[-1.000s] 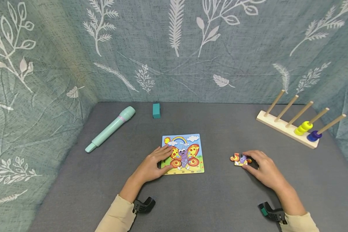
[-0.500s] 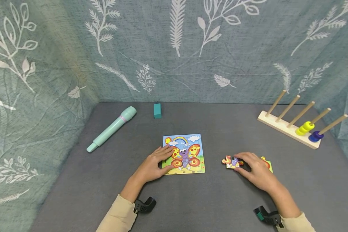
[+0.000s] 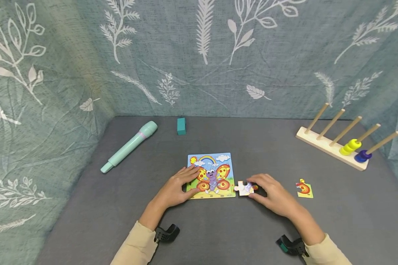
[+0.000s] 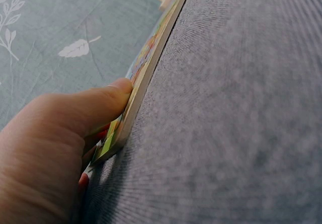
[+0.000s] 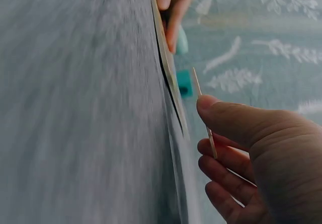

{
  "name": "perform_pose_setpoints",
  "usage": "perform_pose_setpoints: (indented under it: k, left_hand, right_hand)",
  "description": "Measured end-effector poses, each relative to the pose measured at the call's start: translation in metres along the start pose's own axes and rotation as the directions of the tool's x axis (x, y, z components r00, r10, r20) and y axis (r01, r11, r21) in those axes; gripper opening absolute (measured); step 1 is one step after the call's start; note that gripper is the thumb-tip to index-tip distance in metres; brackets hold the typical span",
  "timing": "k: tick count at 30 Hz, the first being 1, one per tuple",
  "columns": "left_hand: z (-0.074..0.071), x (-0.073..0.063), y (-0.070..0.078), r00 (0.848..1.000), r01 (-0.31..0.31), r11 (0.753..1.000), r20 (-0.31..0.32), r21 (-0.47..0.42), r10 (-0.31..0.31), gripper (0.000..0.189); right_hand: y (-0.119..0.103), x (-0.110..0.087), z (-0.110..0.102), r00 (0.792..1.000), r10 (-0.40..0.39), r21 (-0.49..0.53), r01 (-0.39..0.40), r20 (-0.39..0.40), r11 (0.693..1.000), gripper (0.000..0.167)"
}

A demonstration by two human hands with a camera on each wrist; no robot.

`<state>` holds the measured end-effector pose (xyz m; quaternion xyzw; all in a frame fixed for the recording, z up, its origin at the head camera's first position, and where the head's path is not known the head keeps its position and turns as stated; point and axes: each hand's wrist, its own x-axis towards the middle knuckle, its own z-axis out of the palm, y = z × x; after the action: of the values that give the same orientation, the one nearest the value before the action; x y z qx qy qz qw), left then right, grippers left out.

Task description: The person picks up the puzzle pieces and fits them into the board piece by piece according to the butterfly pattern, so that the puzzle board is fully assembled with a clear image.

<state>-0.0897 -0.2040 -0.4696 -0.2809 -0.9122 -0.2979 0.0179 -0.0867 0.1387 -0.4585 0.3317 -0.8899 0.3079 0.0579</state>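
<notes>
A square butterfly puzzle board (image 3: 223,186) lies on the grey tabletop in front of me. My left hand (image 3: 177,187) rests on its left side, fingers fairly straight; the left wrist view shows the thumb (image 4: 108,103) pressing near the board's edge. My right hand (image 3: 273,197) pinches a jigsaw piece (image 3: 245,188) with purple and orange print just right of the board. Seen edge-on in the right wrist view, the thin piece (image 5: 211,142) sits between thumb and fingers, held off the table. A second jigsaw piece (image 3: 305,189), with a red and orange swirl, lies farther right on the table.
A mint-green microphone-shaped object (image 3: 129,147) lies at the back left. Near the back edge sits a small teal block (image 3: 181,126). At the back right stands a wooden peg rack (image 3: 331,150) with yellow and blue rings. Patterned curtain (image 3: 199,73) hangs behind.
My right hand has carried the pinched jigsaw piece leftward to beside the board, uncovering the swirl piece behind it. The left hand has stayed on the board.
</notes>
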Motion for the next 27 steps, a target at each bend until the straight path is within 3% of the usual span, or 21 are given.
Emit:
perform_pose_setpoints:
  k: [17, 27]
  left_hand:
    - [-0.002, 0.0, 0.0, 1.0, -0.013, 1.0, 0.006, 0.002, 0.013, 0.058]
    - [0.0, 0.0, -0.001, 1.0, -0.019, 1.0, -0.011, 0.008, 0.019, 0.056]
  right_hand:
    - [-0.037, 0.044, 0.033, 0.995, -0.059, -0.032, 0.062, 0.082, 0.998, 0.038]
    - [-0.051, 0.06, 0.053, 0.995, -0.068, -0.093, 0.074, 0.069, 0.993, 0.039]
